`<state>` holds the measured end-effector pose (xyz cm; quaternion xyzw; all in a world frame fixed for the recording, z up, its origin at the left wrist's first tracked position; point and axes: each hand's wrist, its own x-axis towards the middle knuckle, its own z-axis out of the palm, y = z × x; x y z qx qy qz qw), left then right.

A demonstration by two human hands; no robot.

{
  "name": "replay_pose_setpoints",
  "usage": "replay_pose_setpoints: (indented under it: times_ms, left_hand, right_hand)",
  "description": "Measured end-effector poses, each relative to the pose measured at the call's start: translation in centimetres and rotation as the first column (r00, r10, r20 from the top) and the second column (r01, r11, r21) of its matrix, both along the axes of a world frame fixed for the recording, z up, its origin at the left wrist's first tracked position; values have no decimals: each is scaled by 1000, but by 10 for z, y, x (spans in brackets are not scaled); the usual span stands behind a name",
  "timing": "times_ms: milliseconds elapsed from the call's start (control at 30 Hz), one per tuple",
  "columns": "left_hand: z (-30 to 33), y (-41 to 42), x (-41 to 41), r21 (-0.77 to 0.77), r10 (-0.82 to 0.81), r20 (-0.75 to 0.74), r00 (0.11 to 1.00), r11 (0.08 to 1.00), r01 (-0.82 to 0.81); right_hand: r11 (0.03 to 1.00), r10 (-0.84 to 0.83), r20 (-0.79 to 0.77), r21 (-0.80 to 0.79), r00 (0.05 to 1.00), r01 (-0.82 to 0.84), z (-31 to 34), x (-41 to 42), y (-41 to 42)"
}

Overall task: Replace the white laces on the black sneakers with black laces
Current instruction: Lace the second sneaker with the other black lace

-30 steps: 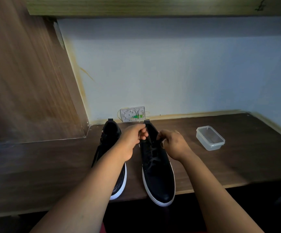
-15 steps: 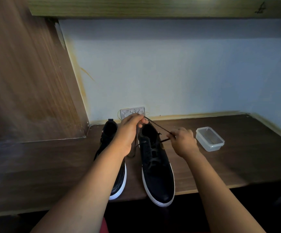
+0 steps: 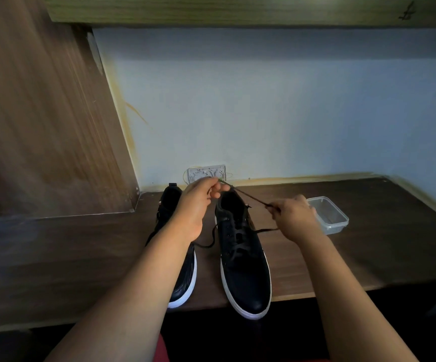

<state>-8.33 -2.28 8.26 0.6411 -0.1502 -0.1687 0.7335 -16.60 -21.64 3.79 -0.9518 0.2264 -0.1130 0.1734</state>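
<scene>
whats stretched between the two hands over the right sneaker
In the head view, a taut black lace runs from the left hand to the right hand, above the black white-soled sneaker.

Bare dark wooden bench (image 3: 384,246) lies open right of the clear rectangular plastic container (image 3: 329,215), while the brown wooden side panel (image 3: 42,121) and pale blue wall (image 3: 277,113) close off left and rear.

Dark wood-grain counter (image 3: 368,257), running to a pale wall at the back. Near the front edge, two black white-soled sneakers side by side, toes over the edge: left sneaker (image 3: 185,280), right sneaker (image 3: 245,270). Toward the right, a clear plastic container (image 3: 334,218). At the back edge, a small white patterned box (image 3: 206,173).
</scene>
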Motion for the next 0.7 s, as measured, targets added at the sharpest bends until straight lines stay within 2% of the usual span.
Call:
replay_pose_setpoints:
  times_ms: [33,67,167,200,267,367,400,433,467,500,533,567,633,700]
  left_hand:
    - [-2,-1,-1,32,-8,20,1000,999,7]
    - [-4,-3,-3,70,-19,44,999,997,16]
    - [-6,-9,-10,90,-7,73,997,996,0]
    - [-4,-10,-11,25,14,62,998,1000,-15]
    - [5,-8,-9,-215,33,-19,999,976,-36]
    - [18,1,-5,-552,-54,-194,979,831,-63]
    - [20,4,-3,-594,-64,-224,972,800,-84]
    - [21,7,0,-583,-47,-226,973,807,-96]
    - [20,9,3,-511,1,-190,982,854,-100]
    - [19,10,4,-372,58,-112,992,923,-97]
    - [15,9,3,-181,96,-3,995,979,-95]
    - [8,7,3,21,106,114,988,994,-109]
    - [-10,-2,4,331,26,316,948,934,-136]
    - [-28,-9,4,514,-116,418,901,848,-129]
  right_hand:
    - [1000,25,-41,-9,999,-25,-1,-1,-2]
    - [997,79,-18,13,997,-79,0,0,0]
    - [934,288,250,141,924,-329,15,5,24]
    - [904,337,301,160,892,-396,17,7,34]
    - [857,398,291,219,870,-466,16,10,51]
    - [790,471,191,343,861,-508,2,13,60]
    - [800,450,198,343,871,-492,-2,14,59]
    - [830,390,226,332,893,-447,-4,15,55]
    - [865,311,261,321,914,-386,-4,16,50]
    - [890,248,284,310,926,-333,-4,16,45]
    - [907,224,283,290,932,-306,-5,17,39]
    - [917,238,260,258,936,-304,-7,16,35]
    - [923,276,199,216,940,-317,-13,16,31]
    - [937,247,174,207,953,-281,-18,16,33]
